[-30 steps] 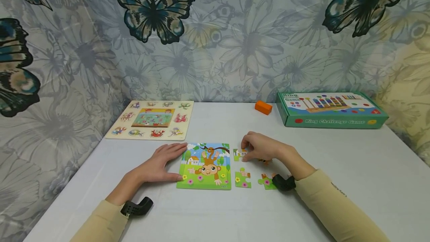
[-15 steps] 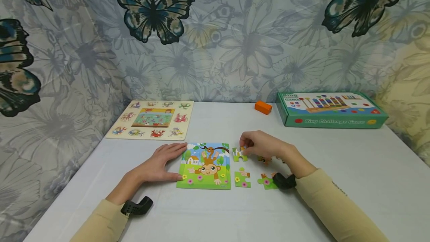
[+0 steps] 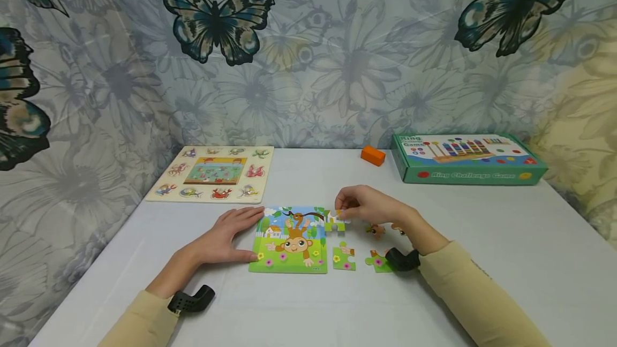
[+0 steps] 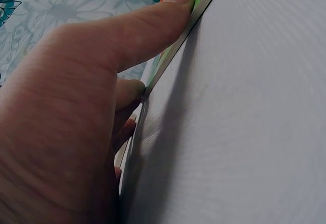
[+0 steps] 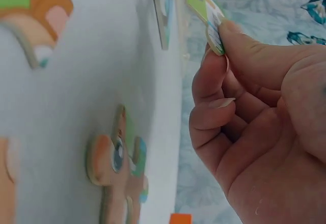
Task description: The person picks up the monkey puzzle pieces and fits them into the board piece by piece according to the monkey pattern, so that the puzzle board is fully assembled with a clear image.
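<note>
A: What occupies the right hand [image 3: 370, 205] at the white table [image 3: 299, 309]?

B: 1 puzzle piece [image 3: 333, 226], pinched in a narrow grip beside the upper right edge of a monkey board [image 3: 289, 253]. The right wrist view shows it apparently lifted off the table; whether it touches the board, I cannot tell.

A: And the left hand [image 3: 223, 237]?

B: Set wide at the board's left side, thumb on the near corner, steadying it, by my reading.

A: Which step is this?

B: Placement, most likely: 1 piece in hand, at least 4 loose pieces [image 3: 344, 261] lying to the board's right.

A: What does the next move call for?

B: Probably turning the piece square, matching its tabs to the right spot, then lowering it flat before the fingers let go.
</note>
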{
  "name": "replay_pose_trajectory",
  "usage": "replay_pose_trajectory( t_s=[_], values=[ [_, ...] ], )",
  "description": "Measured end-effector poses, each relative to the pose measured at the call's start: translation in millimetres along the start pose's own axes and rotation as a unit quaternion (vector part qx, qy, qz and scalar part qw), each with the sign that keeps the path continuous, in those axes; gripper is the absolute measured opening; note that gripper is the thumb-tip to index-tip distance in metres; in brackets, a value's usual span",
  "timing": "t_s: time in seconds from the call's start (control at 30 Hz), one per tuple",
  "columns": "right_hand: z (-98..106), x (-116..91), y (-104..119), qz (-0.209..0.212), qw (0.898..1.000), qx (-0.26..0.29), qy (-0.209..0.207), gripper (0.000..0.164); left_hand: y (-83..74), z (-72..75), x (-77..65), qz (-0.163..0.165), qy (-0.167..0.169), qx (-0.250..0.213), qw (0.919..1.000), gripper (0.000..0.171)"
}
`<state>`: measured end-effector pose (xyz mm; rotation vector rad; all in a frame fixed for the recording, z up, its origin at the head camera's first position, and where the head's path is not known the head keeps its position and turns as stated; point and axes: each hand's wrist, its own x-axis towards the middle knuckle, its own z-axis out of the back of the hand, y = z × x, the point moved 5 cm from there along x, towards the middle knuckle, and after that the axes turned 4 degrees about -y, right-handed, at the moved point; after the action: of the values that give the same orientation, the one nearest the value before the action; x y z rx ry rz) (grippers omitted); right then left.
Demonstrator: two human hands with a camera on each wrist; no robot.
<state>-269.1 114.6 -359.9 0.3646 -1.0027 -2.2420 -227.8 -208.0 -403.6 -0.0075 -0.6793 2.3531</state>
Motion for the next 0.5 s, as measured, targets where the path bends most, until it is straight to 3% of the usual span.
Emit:
replay_pose_trajectory(
  t_s=[0.23,0.5],
  values=[
    [-9,5,5,-0.019,1.000,0.008,0.008,0.007,-1.5,0.5,-2.5,0.001,-0.002,0.001,1.0000,0.095],
    [-15,19,21,0.005,1.000,0.008,0.010,0.006,-1.1,0.2,-1.0,0.003,-0.003,-0.001,1.0000,0.094]
  ],
)
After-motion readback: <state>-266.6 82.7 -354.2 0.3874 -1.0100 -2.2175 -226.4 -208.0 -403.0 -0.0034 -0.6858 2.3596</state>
